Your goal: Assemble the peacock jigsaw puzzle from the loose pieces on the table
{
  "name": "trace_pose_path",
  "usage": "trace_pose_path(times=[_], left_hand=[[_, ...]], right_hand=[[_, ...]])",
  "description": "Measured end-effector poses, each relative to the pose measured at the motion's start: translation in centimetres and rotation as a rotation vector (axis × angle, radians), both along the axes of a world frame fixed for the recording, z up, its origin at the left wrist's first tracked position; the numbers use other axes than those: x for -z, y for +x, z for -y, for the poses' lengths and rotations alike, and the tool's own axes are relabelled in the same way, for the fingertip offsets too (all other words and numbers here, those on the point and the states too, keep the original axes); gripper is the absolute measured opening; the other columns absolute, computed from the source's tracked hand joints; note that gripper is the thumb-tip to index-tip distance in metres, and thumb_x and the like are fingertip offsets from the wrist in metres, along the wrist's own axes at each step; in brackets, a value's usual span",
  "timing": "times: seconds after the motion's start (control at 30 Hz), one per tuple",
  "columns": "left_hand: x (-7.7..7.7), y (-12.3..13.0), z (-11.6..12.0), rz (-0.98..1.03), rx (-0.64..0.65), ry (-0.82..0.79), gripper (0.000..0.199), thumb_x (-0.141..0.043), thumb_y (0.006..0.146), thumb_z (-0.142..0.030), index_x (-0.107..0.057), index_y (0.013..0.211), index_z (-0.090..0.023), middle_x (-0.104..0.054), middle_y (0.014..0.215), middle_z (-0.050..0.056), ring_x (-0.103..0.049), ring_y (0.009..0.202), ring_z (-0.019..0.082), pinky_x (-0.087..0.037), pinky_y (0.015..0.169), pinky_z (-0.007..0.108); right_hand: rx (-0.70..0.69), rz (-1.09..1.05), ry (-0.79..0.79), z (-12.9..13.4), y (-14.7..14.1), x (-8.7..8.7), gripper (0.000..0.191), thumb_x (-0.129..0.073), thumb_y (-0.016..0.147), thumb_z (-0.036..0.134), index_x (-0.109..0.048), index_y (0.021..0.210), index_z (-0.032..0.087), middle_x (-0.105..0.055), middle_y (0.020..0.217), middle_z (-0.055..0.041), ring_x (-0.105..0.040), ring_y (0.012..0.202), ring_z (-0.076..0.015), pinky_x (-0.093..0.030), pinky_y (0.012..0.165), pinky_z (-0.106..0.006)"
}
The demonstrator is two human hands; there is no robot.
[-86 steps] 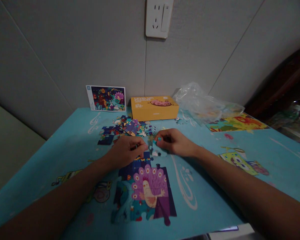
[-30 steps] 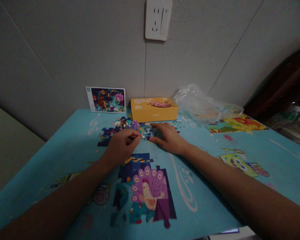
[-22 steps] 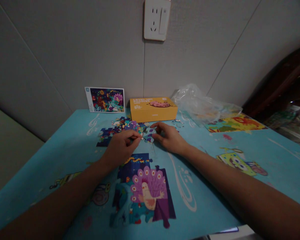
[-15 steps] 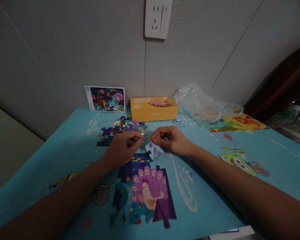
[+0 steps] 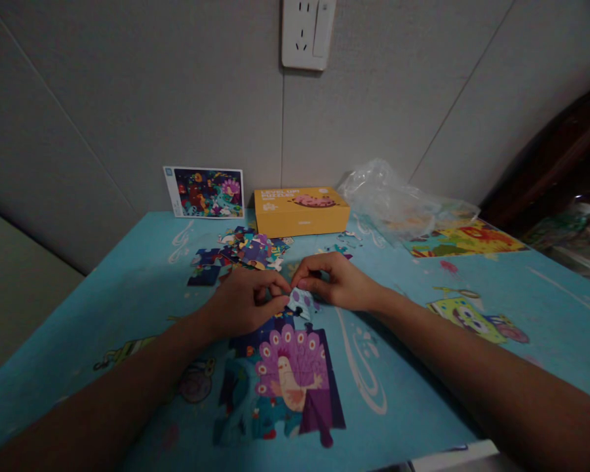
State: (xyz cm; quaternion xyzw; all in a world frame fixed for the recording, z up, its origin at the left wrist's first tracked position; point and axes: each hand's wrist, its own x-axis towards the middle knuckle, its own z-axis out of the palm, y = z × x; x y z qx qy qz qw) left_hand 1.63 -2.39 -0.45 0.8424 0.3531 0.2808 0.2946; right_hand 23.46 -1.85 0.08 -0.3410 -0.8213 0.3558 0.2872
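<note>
A pale-blue puzzle piece (image 5: pixel 302 303) with purple dots on its face is tilted up between my two hands. My right hand (image 5: pixel 335 282) is closed in a pinch at its upper edge. At the piece's left edge, the thumb and fingers of my left hand (image 5: pixel 246 301) are pinched together on it. Just below, toward me, lies a partly joined puzzle (image 5: pixel 295 383) with a purple peacock, its upper left part covered by my left hand. Behind my left hand is a heap of loose puzzle pieces (image 5: pixel 253 249).
A yellow puzzle box (image 5: pixel 302 223) sits against the wall, with a picture card (image 5: pixel 209 192) leaning to its left. To the right are a clear plastic bag (image 5: pixel 388 203) and a yellow-orange picture sheet (image 5: pixel 472 239). A blue patterned cloth (image 5: pixel 403 354) covers the table.
My left hand has moved right and closed on the puzzle piece's left edge. The piece has tilted and come slightly toward me. My right hand keeps its pinch.
</note>
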Motion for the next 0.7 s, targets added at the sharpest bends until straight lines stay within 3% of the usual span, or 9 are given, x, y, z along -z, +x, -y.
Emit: trace_pose_path(times=[0.3, 0.7], left_hand=[[0.21, -0.25, -0.06, -0.033, 0.036, 0.016, 0.013, -0.063, 0.078, -0.027, -0.073, 0.073, -0.02, -0.049, 0.045, -0.005, -0.04, 0.041, 0.007, -0.027, 0.042, 0.018], [0.18, -0.23, -0.06, -0.06, 0.081, 0.05, 0.018, -0.061, 0.08, -0.026, -0.071, 0.068, -0.018, -0.052, 0.048, -0.003, -0.043, 0.044, 0.007, -0.031, 0.045, 0.019]], right_hand=[[0.064, -0.088, -0.145, 0.11, -0.41, 0.26, 0.017, -0.071, 0.077, 0.028, -0.067, 0.088, 0.015, -0.062, 0.065, 0.0022, -0.053, 0.058, -0.0096, -0.041, 0.057, -0.023], [-0.035, 0.015, -0.066, 0.39, -0.49, 0.19, 0.014, -0.068, 0.081, 0.028, -0.071, 0.082, 0.014, -0.069, 0.071, -0.0021, -0.057, 0.061, -0.0112, -0.043, 0.059, -0.024]])
